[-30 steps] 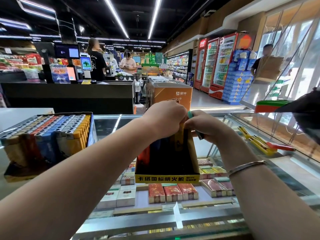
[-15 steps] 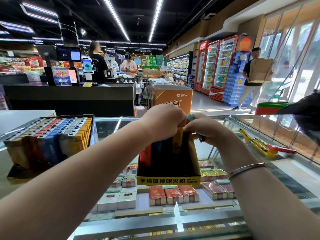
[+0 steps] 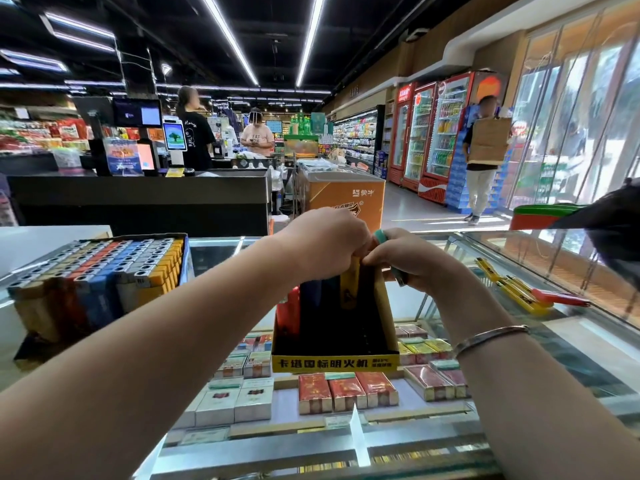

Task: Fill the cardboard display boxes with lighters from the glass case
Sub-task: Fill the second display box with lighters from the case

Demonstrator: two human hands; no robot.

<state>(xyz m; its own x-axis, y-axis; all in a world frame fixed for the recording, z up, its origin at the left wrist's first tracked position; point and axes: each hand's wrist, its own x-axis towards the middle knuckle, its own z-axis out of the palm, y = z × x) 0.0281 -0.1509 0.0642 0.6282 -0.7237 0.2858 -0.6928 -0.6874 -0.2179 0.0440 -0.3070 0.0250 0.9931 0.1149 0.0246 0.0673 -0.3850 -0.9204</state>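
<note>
— Where's the display box (image 3: pixel 334 362)?
— On the glass surface (image 3: pixel 450 341), black with a yellow front, mostly empty. Left hand (image 3: pixel 325 242) pinches a yellow lighter (image 3: pixel 349 287); right hand (image 3: pixel 405 259) grips teal lighters (image 3: pixel 381 234)

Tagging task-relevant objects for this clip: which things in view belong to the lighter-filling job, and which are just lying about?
In the job:
- left hand and right hand, both gripping the yellow lighter
- part-filled display box
- full display box
- loose lighters on the glass case

Just lying about:
- cigarette packs under the glass
- orange freezer
</note>
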